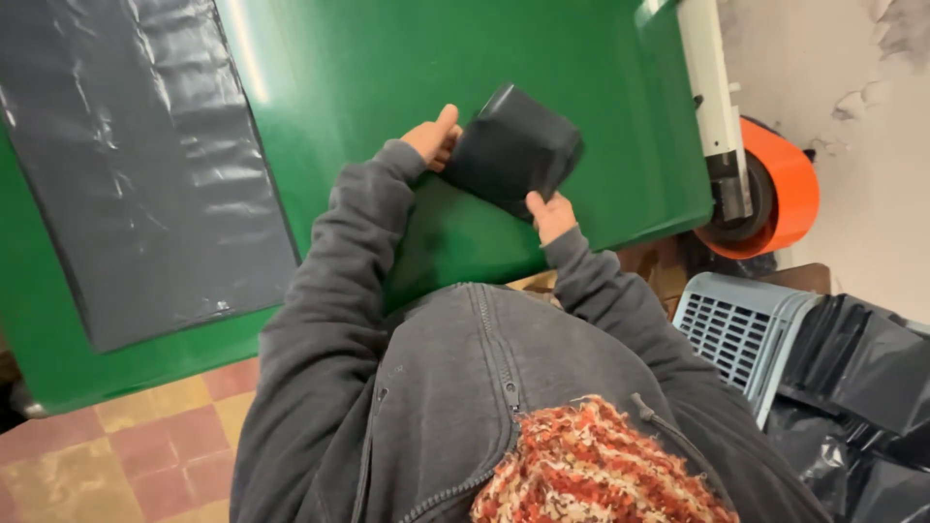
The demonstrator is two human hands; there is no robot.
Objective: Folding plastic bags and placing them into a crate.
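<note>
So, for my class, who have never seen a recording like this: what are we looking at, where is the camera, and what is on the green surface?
One camera, worn on a person's head, looks down over a grey zipped hoodie. No machine: two bare hands. The left hand and right hand hold a folded bundle of black plastic sheet over a glossy green table. A flat dark grey plastic sheet lies on it to the left. At right stand an orange roll and a pale blue slatted crate.
</note>
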